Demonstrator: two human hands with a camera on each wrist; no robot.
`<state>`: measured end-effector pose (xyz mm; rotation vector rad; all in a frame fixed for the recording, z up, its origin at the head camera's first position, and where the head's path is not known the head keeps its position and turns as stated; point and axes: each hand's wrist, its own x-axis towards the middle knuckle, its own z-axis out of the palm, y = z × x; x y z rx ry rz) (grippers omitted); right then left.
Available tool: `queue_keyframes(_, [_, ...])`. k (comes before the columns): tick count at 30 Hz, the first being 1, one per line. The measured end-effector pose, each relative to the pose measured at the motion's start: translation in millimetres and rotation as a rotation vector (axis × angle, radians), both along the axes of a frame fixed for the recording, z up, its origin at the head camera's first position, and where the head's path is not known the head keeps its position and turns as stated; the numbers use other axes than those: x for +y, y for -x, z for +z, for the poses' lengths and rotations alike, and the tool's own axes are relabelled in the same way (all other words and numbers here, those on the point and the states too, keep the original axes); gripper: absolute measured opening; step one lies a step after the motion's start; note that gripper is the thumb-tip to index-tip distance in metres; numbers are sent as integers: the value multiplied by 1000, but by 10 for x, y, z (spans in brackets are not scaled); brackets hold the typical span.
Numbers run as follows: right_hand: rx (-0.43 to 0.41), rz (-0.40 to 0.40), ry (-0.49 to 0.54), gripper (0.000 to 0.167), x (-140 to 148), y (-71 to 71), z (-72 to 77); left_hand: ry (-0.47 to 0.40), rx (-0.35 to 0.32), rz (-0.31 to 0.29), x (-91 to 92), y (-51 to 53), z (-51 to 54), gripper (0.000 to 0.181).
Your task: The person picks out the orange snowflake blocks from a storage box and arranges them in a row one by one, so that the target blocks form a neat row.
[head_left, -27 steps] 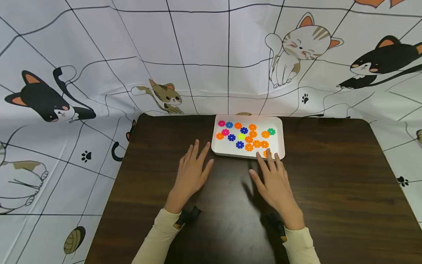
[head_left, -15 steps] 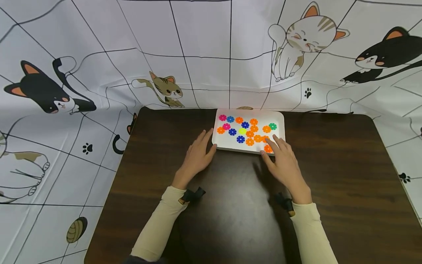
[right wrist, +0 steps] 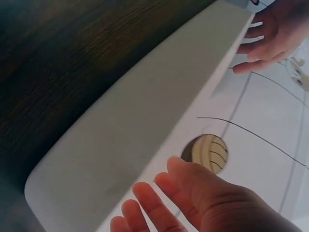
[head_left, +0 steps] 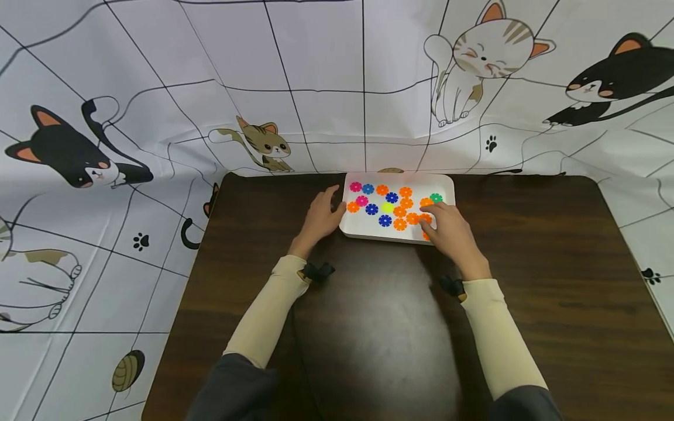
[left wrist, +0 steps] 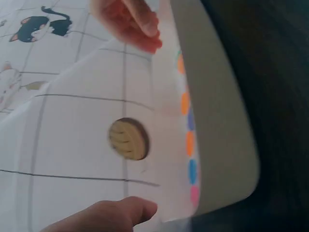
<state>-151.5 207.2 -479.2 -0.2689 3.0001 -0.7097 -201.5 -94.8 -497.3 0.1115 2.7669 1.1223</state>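
Note:
A white tray (head_left: 368,234) with several flower-shaped plastic discs (head_left: 399,224) in orange, blue, pink, yellow and green sits at the table's far edge. My left hand (head_left: 319,215) is at its left end, thumb near the rim and fingers apart. The right wrist view shows that left hand (right wrist: 277,36) with spread fingers by the tray's far end. Over the right side of the tray, my right hand (head_left: 450,231) reaches its fingertips to the orange discs and covers some. In the right wrist view its fingers (right wrist: 154,205) are loosely bent, with nothing visible between them and the thumb.
The dark wooden table (head_left: 537,280) extends on both sides and in front of the tray. Behind it hangs a white cloth (head_left: 326,58) printed with cats and grid lines. Dark bands (head_left: 318,272) with small devices sit on both wrists.
Both hands have moved forward. The left has come up along the tray's left end. The right has gone from the near rim to over the discs, its fingers bending more. The tray looks unmoved.

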Motion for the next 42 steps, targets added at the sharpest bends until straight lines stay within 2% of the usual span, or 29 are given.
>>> queue_keyframes(6, [-52, 41, -30, 41, -60, 183, -89, -70, 63, 81, 70, 23, -205, 57])
queue_keyframes(14, [-66, 66, -53, 44, -92, 244, -185, -135, 153, 127, 175, 31, -346, 50])
queue_keyframes(19, [-66, 66, -42, 42, -101, 234, -258, -137, 189, 152, 210, 14, -370, 44])
queue_keyframes(27, [-103, 43, -20, 36, -147, 221, -272, -127, 214, 136, 200, -21, -359, 38])
queue_keyframes(31, [-116, 69, -52, 36, -216, 184, -263, -118, 222, 143, 145, -71, -357, 37])
queue_keyframes(35, [-77, 120, -92, 37, -300, 130, -247, -122, 218, 158, 69, -129, -355, 36])
queue_keyframes(42, [-46, 141, -77, 37, -400, 45, -199, -147, 239, 186, -76, -215, -340, 35])
